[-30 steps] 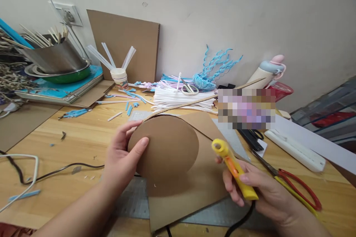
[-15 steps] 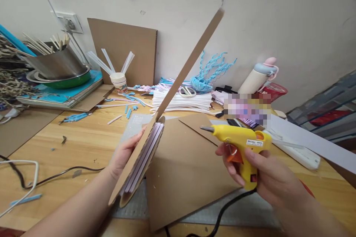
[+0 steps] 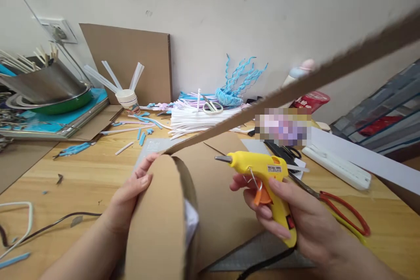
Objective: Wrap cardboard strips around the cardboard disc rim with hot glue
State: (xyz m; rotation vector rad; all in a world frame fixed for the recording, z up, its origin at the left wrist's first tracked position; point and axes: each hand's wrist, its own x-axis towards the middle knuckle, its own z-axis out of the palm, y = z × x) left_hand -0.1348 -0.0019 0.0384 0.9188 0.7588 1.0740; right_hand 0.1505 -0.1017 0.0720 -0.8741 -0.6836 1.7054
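My left hand (image 3: 131, 194) grips the edge of a round brown cardboard piece (image 3: 154, 227), which stands nearly edge-on with a white layer showing behind it. A long cardboard strip (image 3: 295, 85) runs from that piece up to the right, across the view. My right hand (image 3: 295, 216) is closed round a yellow glue gun (image 3: 262, 175) with an orange trigger. The gun's metal nozzle points left toward the cardboard piece, a short gap away. A black cord trails from the gun's handle.
A flat cardboard sheet (image 3: 216, 192) lies under my hands on the wooden table (image 3: 82, 170). Red-handled scissors (image 3: 341, 214) and a white power strip (image 3: 337, 168) lie to the right. White straws (image 3: 193, 120), blue curls, a paper cup (image 3: 127, 98) and a metal pot (image 3: 46, 85) stand behind.
The cardboard piece turned from facing me to nearly edge-on, and its strip swung up and to the right. The glue gun rotated to point left and moved nearer the piece.
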